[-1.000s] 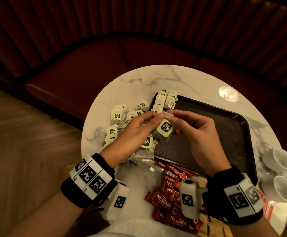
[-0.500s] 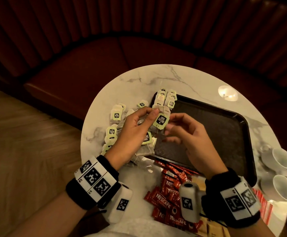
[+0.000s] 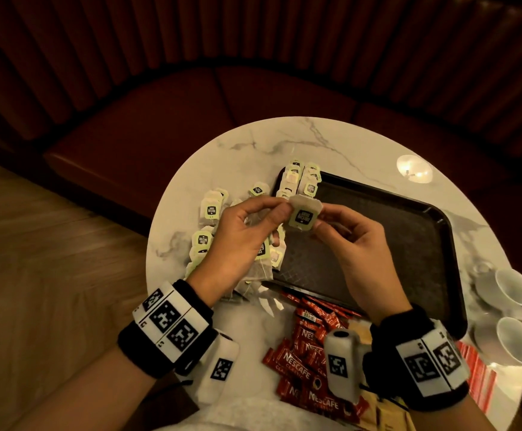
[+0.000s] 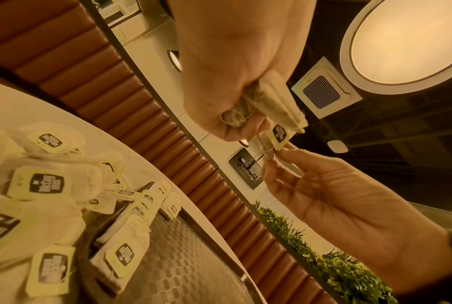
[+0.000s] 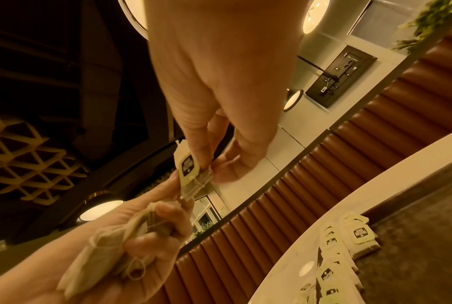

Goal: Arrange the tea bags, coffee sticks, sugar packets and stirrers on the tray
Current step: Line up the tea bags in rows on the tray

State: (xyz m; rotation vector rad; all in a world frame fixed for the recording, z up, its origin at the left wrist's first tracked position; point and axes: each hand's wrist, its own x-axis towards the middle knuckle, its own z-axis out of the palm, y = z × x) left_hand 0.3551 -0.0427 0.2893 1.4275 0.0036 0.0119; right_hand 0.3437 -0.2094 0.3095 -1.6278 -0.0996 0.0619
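A pale paper tea bag with a light-green tag printed with a black label [image 3: 303, 215] is held in the air at the centre of the head view, above the left edge of the dark rectangular plastic tray [image 3: 409, 244]. The left hand [image 3: 241, 241] pinches its left edge between thumb and forefinger, while its other fingers [image 5: 152, 242] curl round a crumpled tea bag and loose string [image 5: 107, 253] in the palm. The right hand [image 3: 359, 244] pinches the tag's right side with thumb and forefinger tips; its remaining fingers are loosely curled. More tea bags of the same kind [image 3: 300, 178] lie in a row on the tray's upper-left corner, and others [image 3: 209, 219] are scattered on the round white marble table [image 3: 253, 144] to the left. Red coffee sticks [image 3: 297, 359] lie heaped at the lower centre, and two white cups [image 3: 516, 315] stand at the right edge.
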